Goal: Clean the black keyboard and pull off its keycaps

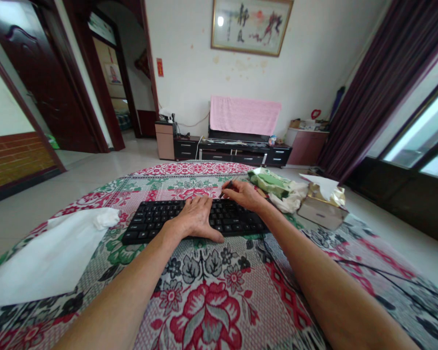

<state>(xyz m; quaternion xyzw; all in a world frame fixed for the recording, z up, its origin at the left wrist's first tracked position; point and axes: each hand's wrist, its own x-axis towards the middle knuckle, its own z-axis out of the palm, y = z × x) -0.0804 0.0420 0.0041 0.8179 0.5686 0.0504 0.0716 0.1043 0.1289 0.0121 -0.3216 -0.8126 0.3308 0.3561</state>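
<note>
A black keyboard [149,221] lies on the flowered tablecloth in front of me. Across its middle rests my left hand [194,218], fingers spread on the keys and thumb stretched toward the near edge. My right hand [243,195] is bent over the keyboard's far edge, right of my left hand. Between its thumb and fingers is a slim black tool [227,186], pointing down at the far edge; its exact kind is too small to tell. My right wrist and forearm cover part of the keyboard's right end.
White paper [54,255] with a crumpled tissue [106,218] lies at the left. Beyond my right hand are a green packet [268,181], crumpled white tissues [290,197] and a tissue box [323,206]. Black cables [379,272] run over the tablecloth [204,311] at the right.
</note>
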